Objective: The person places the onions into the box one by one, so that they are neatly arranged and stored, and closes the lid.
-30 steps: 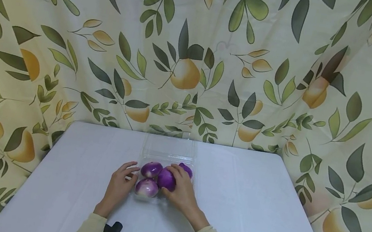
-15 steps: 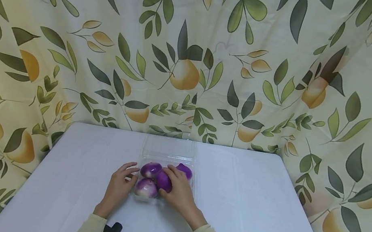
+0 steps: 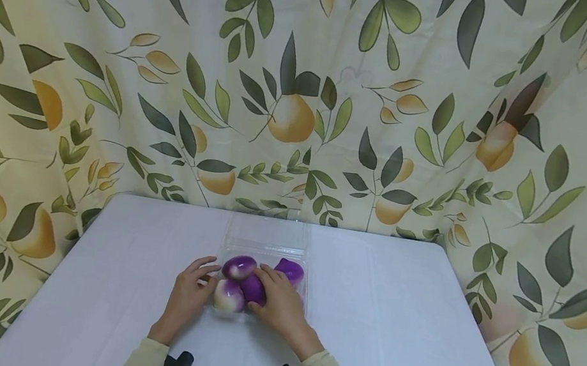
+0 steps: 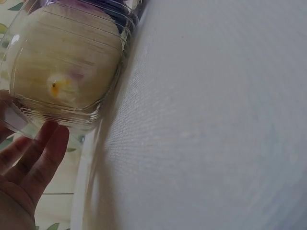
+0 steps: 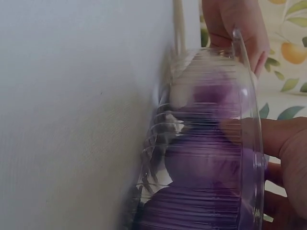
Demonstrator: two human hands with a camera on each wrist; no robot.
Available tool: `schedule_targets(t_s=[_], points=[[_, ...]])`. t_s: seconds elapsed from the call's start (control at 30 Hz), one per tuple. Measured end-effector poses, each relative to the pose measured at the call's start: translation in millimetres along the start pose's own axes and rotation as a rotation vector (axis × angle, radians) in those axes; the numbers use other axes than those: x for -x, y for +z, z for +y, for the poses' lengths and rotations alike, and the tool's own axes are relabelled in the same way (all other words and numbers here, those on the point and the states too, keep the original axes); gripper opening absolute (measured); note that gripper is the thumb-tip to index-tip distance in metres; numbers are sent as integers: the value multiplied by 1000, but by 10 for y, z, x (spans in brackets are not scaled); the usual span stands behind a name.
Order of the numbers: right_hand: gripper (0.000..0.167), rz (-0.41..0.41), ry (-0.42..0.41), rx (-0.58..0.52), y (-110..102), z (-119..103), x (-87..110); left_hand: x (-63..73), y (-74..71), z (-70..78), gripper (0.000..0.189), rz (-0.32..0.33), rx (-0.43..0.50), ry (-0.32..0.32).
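A clear plastic clamshell container (image 3: 308,289) lies with its lid folded back and holds several shiny purple-and-white onions. My right hand (image 3: 281,304) reaches in from the right and grips a deep purple onion (image 3: 255,290) in the middle. Beside that one, at the near left, sits a paler onion (image 3: 229,296), its white end pressed close to the wall in the left wrist view. Another onion (image 3: 239,267) lies behind it, and one with a pointed tip (image 3: 290,269) is at the back right. My left hand (image 3: 189,292) holds the container's left rim, fingertips (image 4: 57,139) against the outer wall.
The raised lid (image 3: 268,232) reaches toward the far edge of the white-covered table (image 3: 376,313). A patterned curtain (image 3: 299,80) hangs behind and at both sides. Black wrist-worn devices (image 3: 178,362) sit below each hand.
My right hand has shifted slightly left and toward me with the middle onion. The near-left onion has turned to show more white. My left hand stays at the rim.
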State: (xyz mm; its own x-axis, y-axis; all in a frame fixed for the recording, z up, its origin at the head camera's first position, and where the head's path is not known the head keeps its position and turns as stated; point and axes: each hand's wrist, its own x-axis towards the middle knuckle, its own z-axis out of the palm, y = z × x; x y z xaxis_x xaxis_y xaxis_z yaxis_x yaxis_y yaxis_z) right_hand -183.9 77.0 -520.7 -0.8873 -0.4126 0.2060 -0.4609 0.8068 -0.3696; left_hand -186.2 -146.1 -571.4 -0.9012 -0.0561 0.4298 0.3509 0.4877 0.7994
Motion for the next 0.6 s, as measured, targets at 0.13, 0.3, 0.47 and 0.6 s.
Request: schedule_targets(t_s=[0.13, 0.3, 0.47, 0.6], points=[[69, -10, 12, 4, 3, 2, 0, 2, 4, 1, 24, 7, 0, 9], [68, -1, 25, -30, 3, 8, 8, 1, 6, -9, 25, 8, -2, 5], [65, 25, 27, -70, -14, 20, 29, 1, 7, -18, 25, 13, -4, 4], [58, 50, 5, -70, -61, 21, 45, 9, 12, -20, 25, 16, -3, 11]])
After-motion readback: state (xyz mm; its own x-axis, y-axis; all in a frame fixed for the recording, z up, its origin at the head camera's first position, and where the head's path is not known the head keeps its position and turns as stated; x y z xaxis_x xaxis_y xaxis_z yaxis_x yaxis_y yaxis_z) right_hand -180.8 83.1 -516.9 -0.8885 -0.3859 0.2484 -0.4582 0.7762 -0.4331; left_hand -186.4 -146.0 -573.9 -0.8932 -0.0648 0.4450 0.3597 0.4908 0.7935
